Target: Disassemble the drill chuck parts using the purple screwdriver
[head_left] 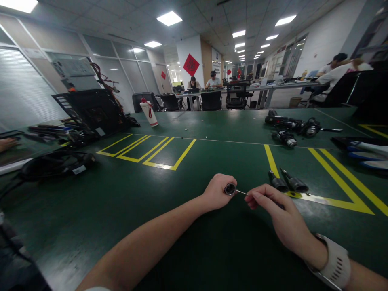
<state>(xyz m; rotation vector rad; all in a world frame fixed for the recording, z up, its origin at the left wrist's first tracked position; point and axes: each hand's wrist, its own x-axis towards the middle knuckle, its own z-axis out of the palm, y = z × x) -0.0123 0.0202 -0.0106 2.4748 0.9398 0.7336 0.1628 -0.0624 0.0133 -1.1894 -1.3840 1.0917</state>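
My left hand (218, 191) is closed in a fist round a small dark cylindrical part (229, 188), whose open end faces right. My right hand (274, 206) pinches a thin metal tool (241, 192), and its tip reaches the mouth of the part. Both hands hover just above the green table (127, 202). Two similar black cylindrical parts (287, 182) lie side by side on the table just right of my right hand, on a yellow line.
More black parts and tools (291, 128) lie at the far right. An open black computer case (91, 111) with cables stands at the far left, with a white and red bottle (149, 112) beside it. Another person's hand (7, 143) shows at the left edge. Seated people work at distant desks.
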